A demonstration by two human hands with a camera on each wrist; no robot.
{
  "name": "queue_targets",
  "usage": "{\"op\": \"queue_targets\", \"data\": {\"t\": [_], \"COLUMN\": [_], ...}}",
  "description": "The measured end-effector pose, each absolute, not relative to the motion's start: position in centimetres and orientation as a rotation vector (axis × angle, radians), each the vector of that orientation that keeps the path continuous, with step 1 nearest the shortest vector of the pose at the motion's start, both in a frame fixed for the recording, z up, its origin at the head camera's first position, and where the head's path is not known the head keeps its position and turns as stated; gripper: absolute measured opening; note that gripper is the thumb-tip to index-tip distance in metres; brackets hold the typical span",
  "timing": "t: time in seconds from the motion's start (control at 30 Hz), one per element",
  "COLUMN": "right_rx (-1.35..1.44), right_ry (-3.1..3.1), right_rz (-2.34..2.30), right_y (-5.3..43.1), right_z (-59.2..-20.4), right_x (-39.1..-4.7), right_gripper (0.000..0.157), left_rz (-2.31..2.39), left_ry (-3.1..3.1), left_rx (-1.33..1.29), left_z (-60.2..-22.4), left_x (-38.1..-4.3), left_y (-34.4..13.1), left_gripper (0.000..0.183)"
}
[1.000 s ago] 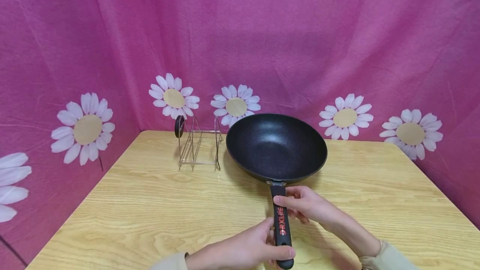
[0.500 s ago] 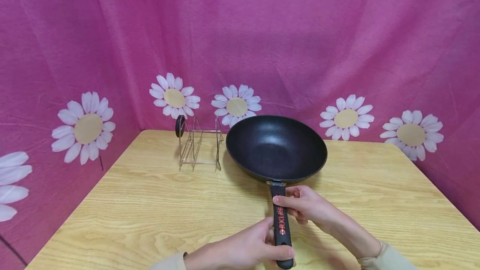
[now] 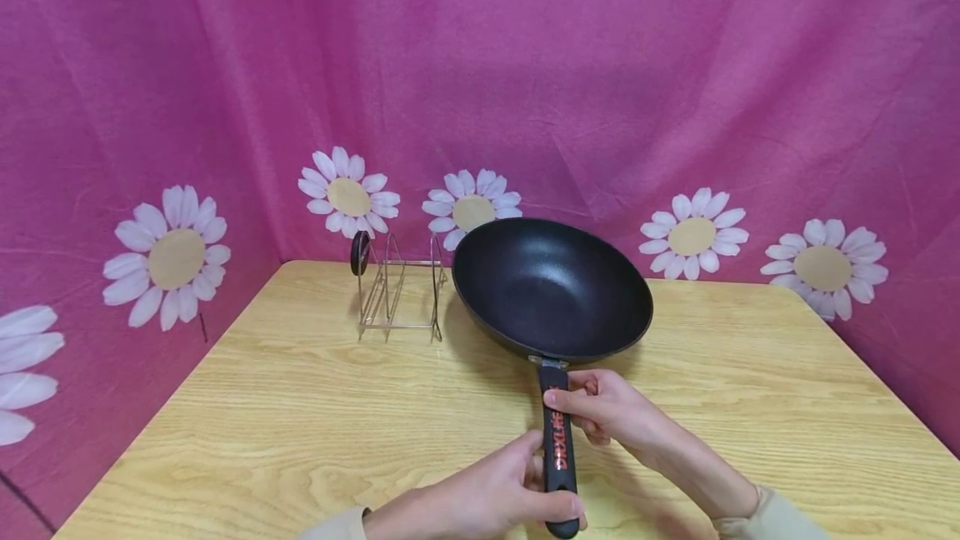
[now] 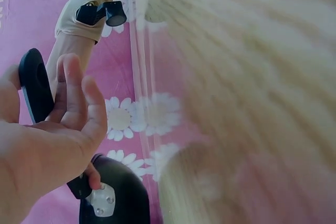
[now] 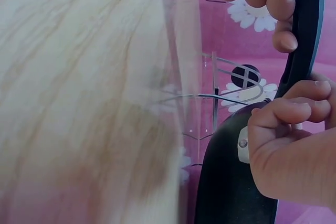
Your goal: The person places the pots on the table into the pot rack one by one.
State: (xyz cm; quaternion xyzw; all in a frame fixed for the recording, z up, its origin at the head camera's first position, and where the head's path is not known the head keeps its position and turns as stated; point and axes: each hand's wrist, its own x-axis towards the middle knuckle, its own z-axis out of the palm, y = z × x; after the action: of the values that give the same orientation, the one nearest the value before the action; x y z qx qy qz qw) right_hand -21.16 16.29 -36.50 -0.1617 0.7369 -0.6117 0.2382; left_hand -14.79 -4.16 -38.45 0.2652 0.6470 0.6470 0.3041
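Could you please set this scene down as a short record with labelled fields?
Main item: black pan, open side up
Handle: black handle with red lettering, pointing toward the person
Left hand: left hand grips the handle near its free end
Right hand: right hand holds the handle nearer the pan, thumb on top
Also on table: wire rack, left of the pan, with a black disc at its left end
Surface: wood-grain table
Backdrop: pink cloth with white flowers
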Motion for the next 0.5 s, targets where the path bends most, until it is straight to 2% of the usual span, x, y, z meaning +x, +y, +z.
{"op": "queue_targets", "data": {"t": [0.5], "right_rx": [-0.501], "right_ry": [2.053], "right_rz": [-1.721], "right_y": [15.7], "right_z": [-35.1], "right_x": [-21.0], "right_gripper": [0.022], "left_rz": [1.713], "left_ry": [1.767], "left_rx": [0.732], "left_z": [-37.5], "left_x": [-14.9], "left_y": [-4.7], "left_gripper": [0.05]}}
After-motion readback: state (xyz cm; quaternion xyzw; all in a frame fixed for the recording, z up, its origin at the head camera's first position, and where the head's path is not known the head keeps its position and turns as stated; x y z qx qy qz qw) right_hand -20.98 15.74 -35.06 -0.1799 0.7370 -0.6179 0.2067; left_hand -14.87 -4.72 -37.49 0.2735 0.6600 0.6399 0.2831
